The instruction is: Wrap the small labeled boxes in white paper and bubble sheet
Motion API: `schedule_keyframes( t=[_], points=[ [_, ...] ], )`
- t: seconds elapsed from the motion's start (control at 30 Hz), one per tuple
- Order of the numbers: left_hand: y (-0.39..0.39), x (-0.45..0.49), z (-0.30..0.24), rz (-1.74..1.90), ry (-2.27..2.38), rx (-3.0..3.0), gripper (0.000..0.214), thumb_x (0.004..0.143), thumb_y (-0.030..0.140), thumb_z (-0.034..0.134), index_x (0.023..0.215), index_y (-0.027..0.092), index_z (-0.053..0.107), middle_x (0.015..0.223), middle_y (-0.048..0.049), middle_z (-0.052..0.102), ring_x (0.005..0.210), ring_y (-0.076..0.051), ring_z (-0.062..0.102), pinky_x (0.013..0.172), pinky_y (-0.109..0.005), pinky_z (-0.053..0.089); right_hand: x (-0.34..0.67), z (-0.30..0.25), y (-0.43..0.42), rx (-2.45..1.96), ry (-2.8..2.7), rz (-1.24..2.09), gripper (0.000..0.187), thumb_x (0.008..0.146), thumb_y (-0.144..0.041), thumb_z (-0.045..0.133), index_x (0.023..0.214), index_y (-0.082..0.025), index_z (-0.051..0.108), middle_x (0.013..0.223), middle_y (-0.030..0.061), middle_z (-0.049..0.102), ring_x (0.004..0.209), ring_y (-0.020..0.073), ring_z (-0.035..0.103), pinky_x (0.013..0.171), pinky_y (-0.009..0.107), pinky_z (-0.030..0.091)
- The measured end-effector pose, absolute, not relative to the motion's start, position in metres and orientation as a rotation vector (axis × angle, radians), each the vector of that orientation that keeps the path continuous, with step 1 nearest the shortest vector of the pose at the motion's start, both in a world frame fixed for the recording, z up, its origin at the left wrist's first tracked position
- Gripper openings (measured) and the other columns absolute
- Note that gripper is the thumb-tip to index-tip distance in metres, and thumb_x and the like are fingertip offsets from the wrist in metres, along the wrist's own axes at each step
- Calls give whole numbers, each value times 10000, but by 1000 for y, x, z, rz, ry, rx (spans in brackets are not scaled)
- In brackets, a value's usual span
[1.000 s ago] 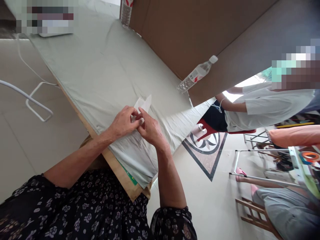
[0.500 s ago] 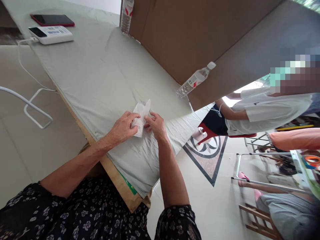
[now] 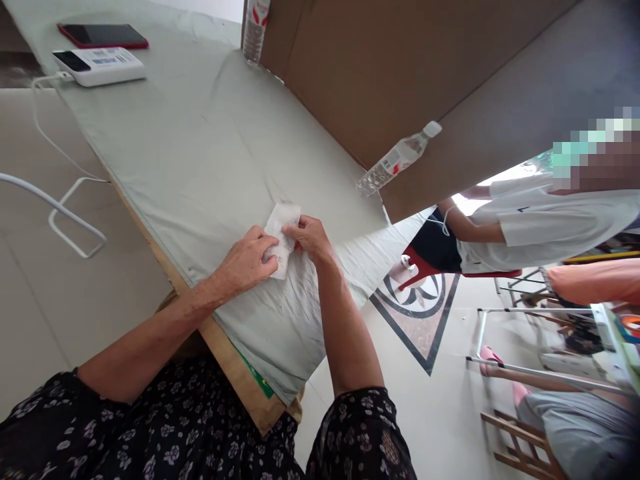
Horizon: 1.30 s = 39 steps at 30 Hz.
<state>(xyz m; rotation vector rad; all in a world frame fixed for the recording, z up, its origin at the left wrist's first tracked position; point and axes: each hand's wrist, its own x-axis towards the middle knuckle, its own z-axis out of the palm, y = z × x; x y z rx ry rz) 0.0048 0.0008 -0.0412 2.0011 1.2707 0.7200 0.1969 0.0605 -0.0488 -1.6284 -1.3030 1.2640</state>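
Note:
A small white tissue [image 3: 281, 217], creased and folded into a narrow piece, lies near the table's front corner between my hands. My left hand [image 3: 249, 257] grips its near left side, with thumb and curled fingers on the edge. On the opposite side my right hand [image 3: 311, 238] pinches the tissue's right edge between thumb and fingers. Part of the tissue is hidden beneath my fingertips. Under both hands is the wrinkled pale grey-green cloth [image 3: 200, 153] covering the table.
A tall cardboard panel [image 3: 370, 73] stands at the back, with a clear bottle [image 3: 400, 160] against it and another bottle [image 3: 257, 33] at its far end. A white power bank [image 3: 107, 67] and a phone [image 3: 103, 35] lie far left. A person in a white shirt [image 3: 565, 220] sits right.
The tissue's raised right flap has come down, so it lies flatter. My right hand has moved from beside the flap to pinching the edge; my left hand has barely shifted.

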Motion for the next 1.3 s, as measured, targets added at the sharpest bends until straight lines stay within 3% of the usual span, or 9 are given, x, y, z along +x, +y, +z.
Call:
schedule_keyframes(
  t=[0.2,0.33,0.53,0.7,0.9,1.0,1.13,1.2,1.3],
  points=[
    [1,4,-41,733,1273,1975,344,832,258,599,1130,167,746,1006,-63,609,814,-192,627,907,-392,567,188,-44,46,-1254,-1284,1221,234,677,-370,769,810,-202,676,749,-26,638,690,122,542,649,255,455],
    [-5,4,-45,832,1373,1906,400,816,251,647,1204,156,661,1015,-65,615,906,-223,640,923,-415,562,184,-32,22,-1179,-1405,1157,226,781,-417,761,865,-219,689,810,-19,656,775,143,580,758,284,488],
    [-1,0,-55,1029,1298,1929,684,766,280,762,1400,177,527,1368,-153,553,1276,-303,558,1067,-471,513,183,-27,-8,-1083,-1674,1021,124,897,-335,698,856,-218,696,924,16,738,915,173,687,906,323,522],
    [11,-7,-56,916,1091,1979,235,771,184,651,1005,199,676,1383,-135,566,1397,-307,507,1074,-450,517,190,-36,-27,-1057,-1804,787,78,927,-249,662,924,-234,738,1087,64,756,1086,202,699,1040,392,515],
    [10,-24,-50,780,998,2024,336,718,162,567,1026,189,697,1420,-143,625,1376,-307,571,1180,-498,449,192,-47,-52,-1192,-2097,515,354,910,-273,724,1262,-272,690,1361,118,669,1340,265,593,1163,462,461],
    [9,-36,-45,684,905,2048,511,751,243,575,1251,198,675,1541,-146,565,1451,-328,513,1239,-529,382,189,-52,-47,-1221,-2073,477,309,946,-219,635,1247,-273,683,1332,120,672,1313,260,601,1156,471,455],
    [9,-43,-39,627,901,2055,673,753,368,635,1396,175,596,1628,-173,468,1523,-357,411,1252,-529,353,184,-52,-33,-1276,-1775,831,295,912,-469,709,1094,-235,704,1100,83,717,1080,237,656,980,395,533],
    [10,-41,-35,579,938,1975,618,754,420,661,1315,163,633,1502,-169,586,1386,-353,542,1152,-489,457,182,-49,-30,-1299,-1598,1100,412,895,-609,675,1009,-214,698,920,36,688,879,192,635,816,325,529],
    [10,-35,-29,490,949,1796,509,763,452,683,1187,170,675,1102,-81,731,990,-270,673,851,-373,548,181,-46,-31,-1339,-1475,1258,471,868,-665,658,909,-197,678,807,0,627,753,150,562,704,275,460]
  ],
)
